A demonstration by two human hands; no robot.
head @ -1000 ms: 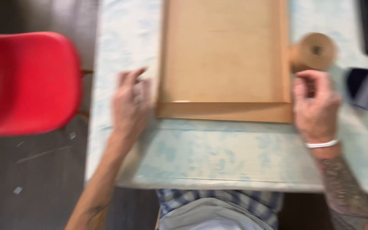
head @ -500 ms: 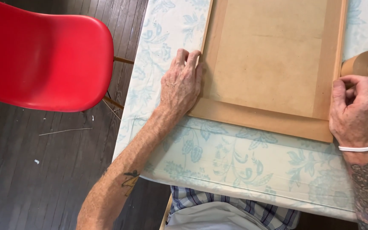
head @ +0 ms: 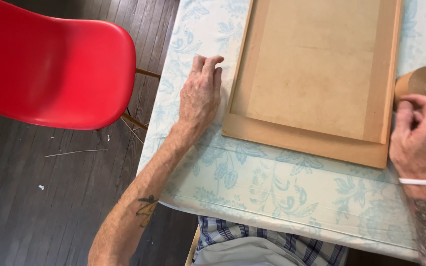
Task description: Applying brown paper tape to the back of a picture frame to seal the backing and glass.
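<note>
- One wooden picture frame, lying back side up on the table; I see its brown backing board inside a raised wooden border, near corner toward me.
- One left hand, palm down on the tablecloth just beside the frame's left edge; I read its fingers as lightly curled and close together, holding nothing.
- One right hand, at the frame's right edge; its fingers are bent inward against the thumb, resting against the tape roll. I cannot tell whether they pinch anything.
- One roll of brown paper tape, lying just right of the frame, partly cut off by the view's edge.
- One floral tablecloth, pale blue on white, covering the table.
- One red plastic chair, standing left of the table on dark floorboards.
</note>
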